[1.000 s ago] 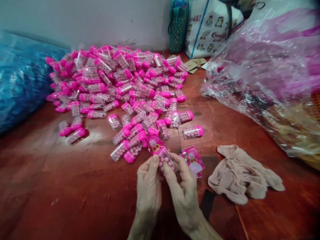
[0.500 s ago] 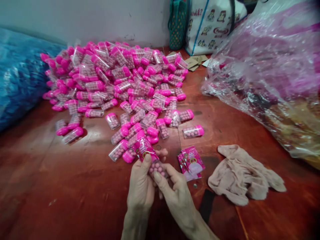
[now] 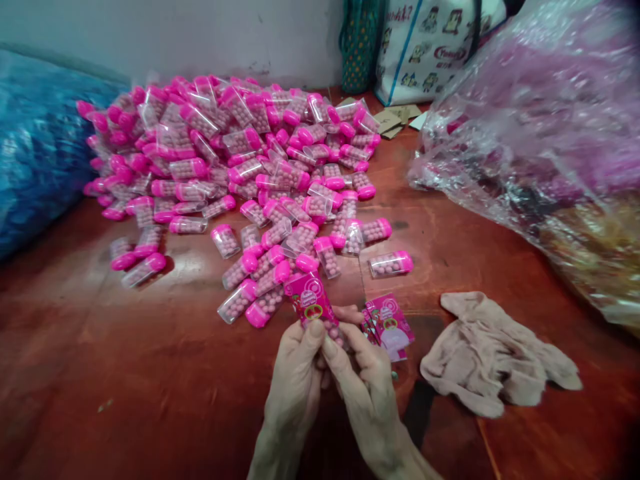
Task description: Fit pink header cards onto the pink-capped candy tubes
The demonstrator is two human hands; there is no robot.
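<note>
Between my hands is a clear container of pink balls (image 3: 334,331) with a printed pink wrapper (image 3: 311,298) over its far part. My left hand (image 3: 299,367) grips it from the left, the thumb on the wrapper's lower edge. From the right, my right hand (image 3: 361,373) pinches the near end, and some of its fingers are hidden behind. Beyond my hands lies a big pile of similar pink-capped containers (image 3: 200,153). Flat printed pink wrappers (image 3: 393,323) rest just right of my right hand.
A crumpled beige cloth (image 3: 495,353) lies at the right. Large plastic bags, one blue (image 3: 45,147) and one clear and pink (image 3: 540,133), flank the pile. A white printed bag (image 3: 425,50) stands at the back near cardboard pieces (image 3: 393,120).
Both hands have shifted slightly right with the container. The wrapper now sits flatter, its printed face more visible, and my left thumb has moved closer to my right thumb.
</note>
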